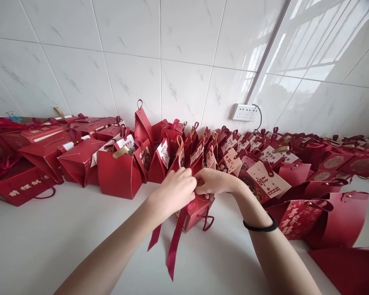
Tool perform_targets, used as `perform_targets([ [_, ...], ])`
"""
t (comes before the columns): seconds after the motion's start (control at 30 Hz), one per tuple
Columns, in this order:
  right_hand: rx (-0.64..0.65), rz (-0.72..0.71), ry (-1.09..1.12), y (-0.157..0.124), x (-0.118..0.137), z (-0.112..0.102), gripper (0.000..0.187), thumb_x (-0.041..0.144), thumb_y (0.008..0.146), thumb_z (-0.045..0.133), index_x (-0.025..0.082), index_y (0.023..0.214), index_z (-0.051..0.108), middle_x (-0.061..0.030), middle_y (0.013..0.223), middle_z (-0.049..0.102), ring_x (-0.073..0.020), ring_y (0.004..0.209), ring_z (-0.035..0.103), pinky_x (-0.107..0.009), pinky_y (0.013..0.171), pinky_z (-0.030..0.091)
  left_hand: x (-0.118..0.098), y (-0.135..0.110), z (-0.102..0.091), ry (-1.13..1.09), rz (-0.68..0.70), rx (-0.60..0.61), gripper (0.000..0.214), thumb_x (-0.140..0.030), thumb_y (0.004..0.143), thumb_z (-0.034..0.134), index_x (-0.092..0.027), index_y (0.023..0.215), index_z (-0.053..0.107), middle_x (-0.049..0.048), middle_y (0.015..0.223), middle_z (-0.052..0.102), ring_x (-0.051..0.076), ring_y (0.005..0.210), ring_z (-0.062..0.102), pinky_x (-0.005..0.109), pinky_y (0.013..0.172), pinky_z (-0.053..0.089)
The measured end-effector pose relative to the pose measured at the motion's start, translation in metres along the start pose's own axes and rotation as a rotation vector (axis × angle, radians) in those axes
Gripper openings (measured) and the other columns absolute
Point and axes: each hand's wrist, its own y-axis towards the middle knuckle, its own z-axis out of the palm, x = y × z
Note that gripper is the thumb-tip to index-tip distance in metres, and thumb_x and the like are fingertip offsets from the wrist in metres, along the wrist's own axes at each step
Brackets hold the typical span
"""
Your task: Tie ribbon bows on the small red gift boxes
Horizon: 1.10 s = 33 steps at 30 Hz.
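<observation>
A small red gift box (193,215) stands on the white table under both my hands, its upper part hidden by them. Two dark red ribbon tails (176,246) hang from it towards me. A twisted cord loop (207,219) sticks out at its right side. My left hand (180,184) is closed with the fingers curled at the ribbon on the box's top. Touching it from the right, my right hand (210,181) pinches at the same spot, and the bit between its fingertips is mostly hidden. A black band (260,225) circles my right wrist.
Red gift boxes with ribbon loops crowd the back of the white table (110,237); a larger plain red box (119,174) is left of my hands. More boxes (338,217) lie close by my right arm. A white power strip (245,112) with a dark cable hangs on the tiled wall.
</observation>
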Motion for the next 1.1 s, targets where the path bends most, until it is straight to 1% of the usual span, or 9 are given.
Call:
perform_targets([
  [0.07, -0.024, -0.038, -0.052, 0.000, -0.001, -0.002, 0.004, 0.013, 0.062, 0.048, 0.015, 0.060, 0.051, 0.0027, 0.050, 0.053, -0.0100, 0.045, 0.056, -0.017, 0.041, 0.044, -0.004, 0.001, 0.003, 0.017, -0.066, 0.009, 0.018, -0.008, 0.080, 0.043, -0.013, 0.076, 0.060, 0.0100, 0.089, 0.057, 0.024, 0.089, 0.058, 0.035, 0.075, 0.045],
  [0.17, -0.058, -0.086, -0.168, 0.000, -0.001, -0.003, 0.005, 0.013, 0.061, 0.049, 0.016, 0.058, 0.048, 0.0042, 0.046, 0.048, -0.0089, 0.043, 0.052, -0.015, 0.037, 0.035, -0.007, 0.003, 0.009, 0.005, -0.132, 0.025, 0.020, -0.008, 0.079, 0.043, -0.012, 0.082, 0.062, 0.0110, 0.088, 0.056, 0.024, 0.082, 0.061, 0.032, 0.065, 0.045],
  [0.33, -0.072, -0.122, -0.201, 0.000, 0.001, -0.001, 0.003, 0.014, 0.063, 0.050, 0.017, 0.064, 0.048, 0.0042, 0.051, 0.051, -0.0091, 0.045, 0.052, -0.017, 0.039, 0.036, -0.005, 0.006, 0.015, -0.050, -0.178, 0.058, 0.021, -0.010, 0.080, 0.044, -0.012, 0.085, 0.063, 0.0097, 0.090, 0.055, 0.019, 0.063, 0.063, 0.026, 0.049, 0.037],
  [0.5, -0.052, -0.154, -0.215, 0.001, 0.000, 0.002, 0.006, 0.013, 0.065, 0.048, 0.017, 0.063, 0.044, 0.0047, 0.051, 0.048, -0.0076, 0.045, 0.049, -0.017, 0.041, 0.034, -0.009, 0.003, 0.011, 0.002, -0.209, 0.079, 0.019, -0.010, 0.082, 0.044, -0.011, 0.082, 0.063, 0.0110, 0.088, 0.056, 0.019, 0.062, 0.064, 0.025, 0.048, 0.037],
  [0.6, -0.082, -0.206, -0.291, 0.003, -0.002, 0.003, 0.013, 0.014, 0.064, 0.051, 0.017, 0.059, 0.040, 0.0059, 0.051, 0.041, -0.0052, 0.045, 0.038, -0.017, 0.039, 0.026, -0.010, 0.002, 0.011, 0.029, -0.179, 0.095, 0.021, -0.011, 0.084, 0.042, -0.010, 0.081, 0.063, 0.0109, 0.087, 0.056, 0.019, 0.062, 0.064, 0.025, 0.049, 0.039],
  [0.67, -0.086, -0.213, -0.335, 0.005, -0.003, 0.002, 0.016, 0.015, 0.064, 0.052, 0.017, 0.057, 0.037, 0.0064, 0.050, 0.038, -0.0046, 0.044, 0.034, -0.017, 0.038, 0.024, -0.009, 0.002, 0.014, 0.036, -0.164, 0.063, 0.019, -0.010, 0.084, 0.043, -0.010, 0.081, 0.062, 0.0103, 0.087, 0.056, 0.019, 0.062, 0.064, 0.025, 0.049, 0.041],
  [0.83, -0.057, -0.207, -0.263, 0.004, -0.006, -0.001, 0.009, 0.017, 0.066, 0.050, 0.018, 0.066, 0.041, 0.0057, 0.053, 0.046, -0.0061, 0.045, 0.044, -0.016, 0.040, 0.029, -0.003, 0.005, 0.018, 0.059, -0.143, -0.038, 0.018, -0.008, 0.081, 0.043, -0.012, 0.079, 0.061, 0.0081, 0.086, 0.055, 0.018, 0.063, 0.064, 0.025, 0.051, 0.043],
  [0.97, 0.018, -0.164, -0.139, 0.000, -0.005, -0.003, 0.007, 0.016, 0.066, 0.047, 0.018, 0.073, 0.045, 0.0045, 0.056, 0.054, -0.0105, 0.047, 0.057, -0.017, 0.043, 0.040, -0.002, 0.006, 0.017, 0.057, -0.142, -0.042, 0.020, -0.009, 0.079, 0.043, -0.013, 0.085, 0.062, 0.0081, 0.087, 0.056, 0.018, 0.066, 0.065, 0.026, 0.054, 0.044],
  [1.1, 0.046, -0.121, -0.071, -0.002, -0.006, -0.005, 0.010, 0.016, 0.065, 0.047, 0.018, 0.074, 0.044, 0.0038, 0.056, 0.057, -0.0125, 0.045, 0.060, -0.019, 0.044, 0.045, -0.003, 0.005, 0.017, 0.061, -0.118, -0.054, 0.019, -0.007, 0.078, 0.043, -0.013, 0.079, 0.060, 0.0079, 0.087, 0.055, 0.018, 0.063, 0.064, 0.027, 0.051, 0.043],
])
